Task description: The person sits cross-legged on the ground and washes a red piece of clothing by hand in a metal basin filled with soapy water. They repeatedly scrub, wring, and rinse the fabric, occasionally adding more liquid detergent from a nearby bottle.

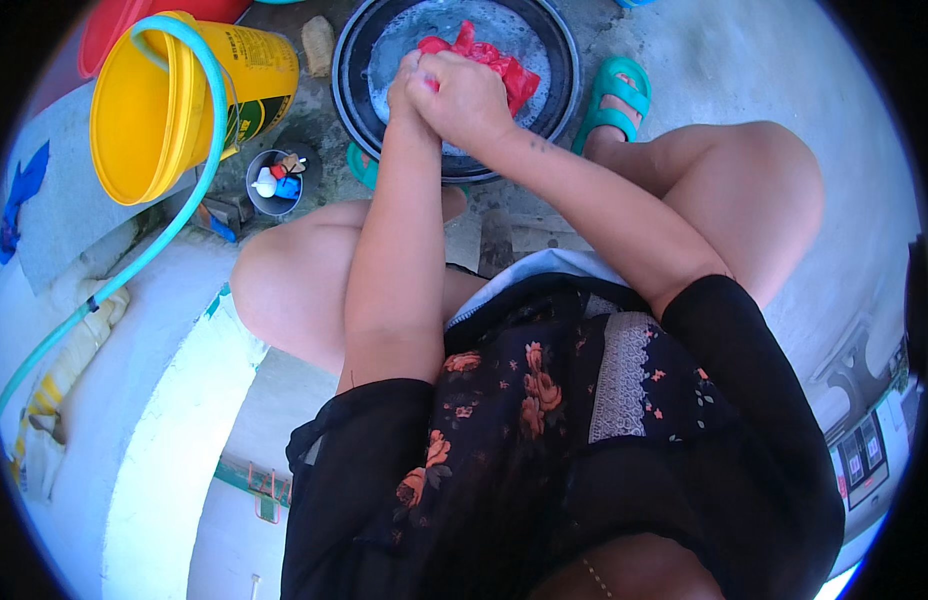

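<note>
A dark round basin (344, 105) of sudsy water stands on the ground between my feet. In it lies a wet red cloth (520, 79), bunched up and partly under my hands. My left hand (402, 86) is curled closed on the cloth, pressed against the other hand, its fingers mostly hidden. Clenched beside it, my right hand (464, 97) grips the same cloth, and a bit of red shows between its fingers. Both hands are over the near left part of the basin.
Left of the basin, a yellow bucket (261, 64) lies tipped, with a green hose (218, 97) over its rim. Nearer stands a small grey pail (252, 184) holding several small items. A brownish block (318, 46) sits beside the basin. A green sandal (614, 97) is on my right foot.
</note>
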`<state>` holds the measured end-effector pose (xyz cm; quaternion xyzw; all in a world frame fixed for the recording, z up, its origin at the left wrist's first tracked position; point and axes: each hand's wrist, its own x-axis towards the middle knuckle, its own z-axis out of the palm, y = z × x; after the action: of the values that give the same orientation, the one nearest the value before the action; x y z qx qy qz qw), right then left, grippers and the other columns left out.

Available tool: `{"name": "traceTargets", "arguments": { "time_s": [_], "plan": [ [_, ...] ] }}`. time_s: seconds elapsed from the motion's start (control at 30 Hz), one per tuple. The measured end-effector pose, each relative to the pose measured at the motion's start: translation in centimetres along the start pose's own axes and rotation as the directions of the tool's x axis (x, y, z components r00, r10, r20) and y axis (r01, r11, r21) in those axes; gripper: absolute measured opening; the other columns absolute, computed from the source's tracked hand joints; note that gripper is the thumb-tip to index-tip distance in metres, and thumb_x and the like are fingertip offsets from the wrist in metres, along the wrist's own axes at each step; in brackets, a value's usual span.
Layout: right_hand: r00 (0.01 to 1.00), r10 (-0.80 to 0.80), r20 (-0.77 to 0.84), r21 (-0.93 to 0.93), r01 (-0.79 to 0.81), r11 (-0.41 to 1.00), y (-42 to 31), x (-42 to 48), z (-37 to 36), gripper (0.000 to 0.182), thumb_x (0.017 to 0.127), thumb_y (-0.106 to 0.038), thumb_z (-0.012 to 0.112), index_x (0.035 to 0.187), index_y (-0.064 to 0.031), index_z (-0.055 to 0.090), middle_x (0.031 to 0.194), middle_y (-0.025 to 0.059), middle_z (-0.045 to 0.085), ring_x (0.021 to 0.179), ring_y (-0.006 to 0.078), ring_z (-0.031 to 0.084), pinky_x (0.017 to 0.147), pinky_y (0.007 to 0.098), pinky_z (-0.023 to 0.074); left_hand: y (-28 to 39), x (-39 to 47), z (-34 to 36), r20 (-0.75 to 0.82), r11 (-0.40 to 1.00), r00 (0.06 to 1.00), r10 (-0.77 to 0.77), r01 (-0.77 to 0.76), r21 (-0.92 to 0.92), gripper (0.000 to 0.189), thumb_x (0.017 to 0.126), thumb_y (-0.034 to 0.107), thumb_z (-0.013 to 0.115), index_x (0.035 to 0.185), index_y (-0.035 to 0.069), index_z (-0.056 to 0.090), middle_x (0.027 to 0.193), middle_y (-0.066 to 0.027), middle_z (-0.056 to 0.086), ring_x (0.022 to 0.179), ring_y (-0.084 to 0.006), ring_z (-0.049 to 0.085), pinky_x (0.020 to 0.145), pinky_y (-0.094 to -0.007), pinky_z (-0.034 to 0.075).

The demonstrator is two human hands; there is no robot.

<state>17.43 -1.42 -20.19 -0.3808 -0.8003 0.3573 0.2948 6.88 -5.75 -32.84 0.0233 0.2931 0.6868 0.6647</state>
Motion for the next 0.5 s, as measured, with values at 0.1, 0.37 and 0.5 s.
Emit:
{"name": "traceTargets", "arguments": {
  "time_s": [0.1, 0.37, 0.5],
  "plan": [
    [0.991, 0.121, 0.048, -0.166, -0.112, 0.980, 2.4, 0.7, 0.7, 0.027, 0.087, -0.034, 0.053, 0.080, -0.0110, 0.066, 0.075, 0.0156, 0.065, 0.072, 0.0377, 0.064, 0.066, 0.0467, 0.0515, -1.3, 0.4, 2.5, -0.372, 0.990, 0.918, 0.140, -0.138, 0.032, 0.033, 0.095, 0.034, 0.049, 0.101, 0.002, 0.058, 0.099, -0.0160, 0.064, 0.087, -0.0280, 0.063, 0.083, -0.0405, 0.052],
    [0.998, -0.038, 0.056, -0.048, 0.041, 0.998, 0.1, 0.0, 0.8, 0.027, 0.087, -0.031, 0.051, 0.083, -0.0107, 0.068, 0.083, 0.0161, 0.067, 0.076, 0.0358, 0.065, 0.068, 0.0463, 0.0523, 0.8, -0.2, -0.6, 0.209, 0.966, 0.972, -0.103, 0.147, -0.211, 0.036, 0.098, 0.034, 0.041, 0.098, 0.004, 0.061, 0.100, -0.0120, 0.065, 0.093, -0.0290, 0.063, 0.084, -0.0408, 0.052],
    [0.975, 0.196, 0.104, -0.285, -0.159, 0.945, 8.3, 2.0, 0.3, 0.032, 0.089, -0.033, 0.047, 0.089, -0.0106, 0.069, 0.088, 0.0185, 0.067, 0.084, 0.0380, 0.065, 0.075, 0.0467, 0.0523, -2.3, 1.1, 7.4, -0.721, 0.874, 0.679, 0.142, 0.256, 0.413, 0.038, 0.095, 0.032, 0.052, 0.110, -0.002, 0.059, 0.107, -0.0148, 0.064, 0.093, -0.0276, 0.064, 0.084, -0.0401, 0.052]
  ]
}}
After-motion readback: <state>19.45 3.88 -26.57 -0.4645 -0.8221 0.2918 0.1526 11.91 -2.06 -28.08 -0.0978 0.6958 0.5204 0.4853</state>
